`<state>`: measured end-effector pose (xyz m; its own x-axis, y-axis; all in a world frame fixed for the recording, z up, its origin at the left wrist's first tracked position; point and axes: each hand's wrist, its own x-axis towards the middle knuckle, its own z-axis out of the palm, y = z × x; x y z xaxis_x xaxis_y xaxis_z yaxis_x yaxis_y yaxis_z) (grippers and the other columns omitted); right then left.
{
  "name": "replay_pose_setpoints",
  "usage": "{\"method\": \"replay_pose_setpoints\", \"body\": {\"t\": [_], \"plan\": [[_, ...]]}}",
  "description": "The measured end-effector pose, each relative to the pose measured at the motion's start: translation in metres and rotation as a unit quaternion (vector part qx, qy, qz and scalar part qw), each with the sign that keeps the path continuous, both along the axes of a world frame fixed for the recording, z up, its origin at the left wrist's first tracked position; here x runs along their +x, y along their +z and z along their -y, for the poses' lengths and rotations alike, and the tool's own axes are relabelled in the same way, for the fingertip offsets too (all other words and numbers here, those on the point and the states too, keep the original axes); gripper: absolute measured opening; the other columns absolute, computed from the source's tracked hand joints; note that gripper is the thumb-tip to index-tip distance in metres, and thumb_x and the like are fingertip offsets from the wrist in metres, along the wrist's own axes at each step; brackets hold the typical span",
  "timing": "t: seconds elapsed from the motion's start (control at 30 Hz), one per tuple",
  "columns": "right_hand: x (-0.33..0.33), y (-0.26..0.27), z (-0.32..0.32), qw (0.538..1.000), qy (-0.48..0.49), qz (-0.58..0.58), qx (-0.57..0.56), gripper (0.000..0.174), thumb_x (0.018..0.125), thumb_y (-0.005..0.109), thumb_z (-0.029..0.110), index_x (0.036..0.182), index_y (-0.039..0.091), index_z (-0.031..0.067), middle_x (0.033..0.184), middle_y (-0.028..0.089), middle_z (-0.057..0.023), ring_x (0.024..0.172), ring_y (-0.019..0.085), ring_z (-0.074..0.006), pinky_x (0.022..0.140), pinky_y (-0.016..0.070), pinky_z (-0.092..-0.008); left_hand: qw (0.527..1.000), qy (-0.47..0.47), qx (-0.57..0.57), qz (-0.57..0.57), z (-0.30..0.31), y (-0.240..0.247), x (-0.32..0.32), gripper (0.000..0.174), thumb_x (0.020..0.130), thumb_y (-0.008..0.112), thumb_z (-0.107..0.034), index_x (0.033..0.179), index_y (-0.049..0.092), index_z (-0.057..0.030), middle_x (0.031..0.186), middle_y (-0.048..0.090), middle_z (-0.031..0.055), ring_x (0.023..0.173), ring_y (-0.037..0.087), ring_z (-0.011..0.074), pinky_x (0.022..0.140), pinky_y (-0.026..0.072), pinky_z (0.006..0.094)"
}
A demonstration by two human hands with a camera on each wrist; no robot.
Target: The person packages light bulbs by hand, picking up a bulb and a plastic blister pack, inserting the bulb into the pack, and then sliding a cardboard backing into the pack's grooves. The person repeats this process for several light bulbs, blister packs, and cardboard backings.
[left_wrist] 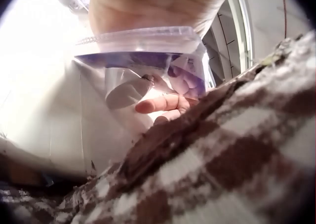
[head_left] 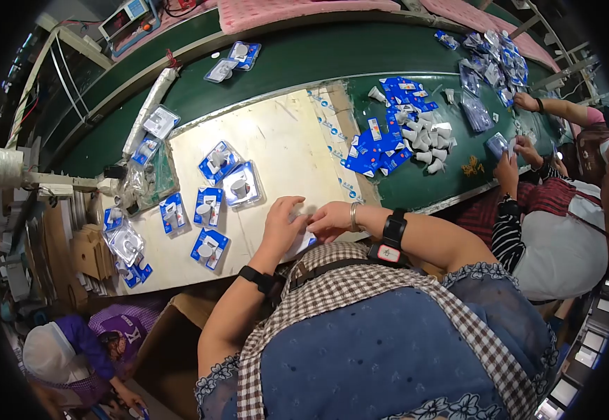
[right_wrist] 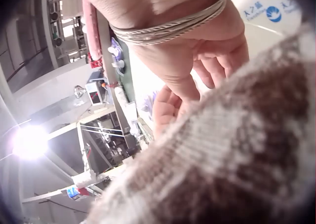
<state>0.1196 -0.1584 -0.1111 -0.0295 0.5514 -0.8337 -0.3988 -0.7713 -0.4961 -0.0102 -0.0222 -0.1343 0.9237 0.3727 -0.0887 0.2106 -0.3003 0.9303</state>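
A clear blister pack (head_left: 305, 243) with a blue and white card is held close against the apron, at the table's near edge. My left hand (head_left: 281, 227) grips it from the left, thumb side toward the other hand. At the pack's right side, my right hand (head_left: 332, 220) pinches it with bent fingers. Through the plastic in the left wrist view, the pack (left_wrist: 140, 61) shows a white rounded part, and fingers (left_wrist: 160, 104) lie against it. The apron hides the pack in the right wrist view, where the right hand (right_wrist: 182, 68) has its fingers curled inward.
Several filled packs (head_left: 208, 205) lie left on the pale board (head_left: 276, 140). Blue cards (head_left: 367, 148) and a heap of white parts (head_left: 427, 143) sit to the right. Other people work at right (head_left: 563, 231) and lower left (head_left: 73, 350). A cardboard box (head_left: 171, 357) stands below.
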Motion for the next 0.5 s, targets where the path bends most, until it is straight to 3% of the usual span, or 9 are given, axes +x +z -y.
{"method": "replay_pose_setpoints", "body": {"t": [0.07,0.13,0.2,0.27,0.33,0.37,0.43,0.47,0.5], "plan": [[-0.003,-0.008,-0.006,0.997,-0.026,-0.070,-0.024,0.021,0.079,0.071,0.016,0.087,0.064,-0.0018,0.079,0.065,-0.0115,0.070,0.065,-0.0185,0.064,0.0578,-0.0310,0.999,0.015,-0.035,-0.006,-0.004,-0.002,0.002,0.033,0.073,0.069,-0.009,0.105,0.061,-0.0052,0.104,0.059,0.0124,0.097,0.057,0.0297,0.084,0.0464,0.0357],[-0.001,-0.007,-0.012,0.996,-0.038,-0.077,-0.022,0.019,0.078,0.069,0.012,0.087,0.063,-0.0020,0.075,0.064,-0.0103,0.066,0.065,-0.0174,0.061,0.0574,-0.0307,0.997,0.028,-0.073,-0.016,-0.007,-0.001,-0.002,0.032,0.074,0.069,-0.010,0.105,0.061,-0.0049,0.104,0.059,0.0122,0.097,0.057,0.0292,0.083,0.0468,0.0359],[0.004,0.020,-0.021,0.994,-0.029,0.103,0.020,0.017,0.076,0.067,0.009,0.086,0.062,-0.0031,0.071,0.063,-0.0087,0.061,0.064,-0.0163,0.057,0.0564,-0.0297,0.994,0.097,0.044,-0.002,-0.013,0.013,-0.007,0.030,0.076,0.067,-0.009,0.106,0.061,-0.0056,0.102,0.059,0.0120,0.094,0.058,0.0269,0.079,0.0481,0.0338],[0.009,0.051,-0.022,0.986,-0.045,0.151,0.064,0.015,0.074,0.065,0.008,0.085,0.063,-0.0027,0.069,0.063,-0.0072,0.063,0.064,-0.0155,0.061,0.0560,-0.0295,0.990,0.131,-0.041,-0.041,-0.015,0.030,-0.008,0.028,0.081,0.065,-0.009,0.108,0.061,-0.0038,0.102,0.061,0.0089,0.092,0.058,0.0194,0.076,0.0480,0.0291],[0.013,0.065,-0.018,0.948,-0.032,0.253,0.192,0.028,0.076,0.068,0.011,0.100,0.061,0.0006,0.085,0.064,-0.0094,0.076,0.064,-0.0149,0.069,0.0552,-0.0308,0.943,0.113,-0.314,-0.012,-0.025,0.046,-0.007,0.026,0.086,0.061,-0.009,0.111,0.060,-0.0013,0.102,0.061,0.0058,0.090,0.056,0.0119,0.074,0.0464,0.0247],[0.012,0.077,-0.017,0.946,-0.033,0.256,0.195,0.028,0.076,0.068,0.011,0.100,0.061,0.0006,0.085,0.064,-0.0094,0.076,0.064,-0.0149,0.069,0.0552,-0.0308,0.942,0.110,-0.317,0.027,-0.028,0.057,-0.004,0.027,0.089,0.058,-0.009,0.113,0.058,0.0010,0.104,0.060,0.0044,0.091,0.054,0.0084,0.076,0.0448,0.0225],[0.011,0.103,-0.017,0.960,-0.120,0.128,0.218,0.052,0.080,0.069,0.020,0.126,0.049,0.0082,0.108,0.059,-0.0117,0.091,0.062,-0.0162,0.079,0.0533,-0.0330,0.925,0.114,-0.358,0.062,-0.030,0.077,0.002,0.028,0.089,0.057,-0.008,0.115,0.057,0.0011,0.104,0.060,0.0044,0.091,0.054,0.0088,0.076,0.0443,0.0221],[0.011,0.113,-0.017,0.958,-0.119,0.134,0.223,0.052,0.080,0.069,0.020,0.126,0.049,0.0082,0.108,0.059,-0.0117,0.091,0.062,-0.0162,0.079,0.0533,-0.0330,0.904,0.120,-0.400,0.093,-0.029,0.086,0.005,0.028,0.089,0.056,-0.007,0.117,0.056,0.0013,0.104,0.060,0.0044,0.091,0.054,0.0092,0.077,0.0438,0.0218],[0.010,0.121,-0.016,0.962,-0.148,-0.006,0.229,0.062,0.082,0.068,0.024,0.134,0.038,0.0114,0.116,0.053,-0.0111,0.097,0.060,-0.0183,0.081,0.0525,-0.0349,0.897,0.117,-0.415,0.101,-0.026,0.094,0.007,0.029,0.091,0.053,-0.007,0.118,0.053,0.0018,0.105,0.060,0.0044,0.091,0.054,0.0095,0.079,0.0432,0.0218]]}}
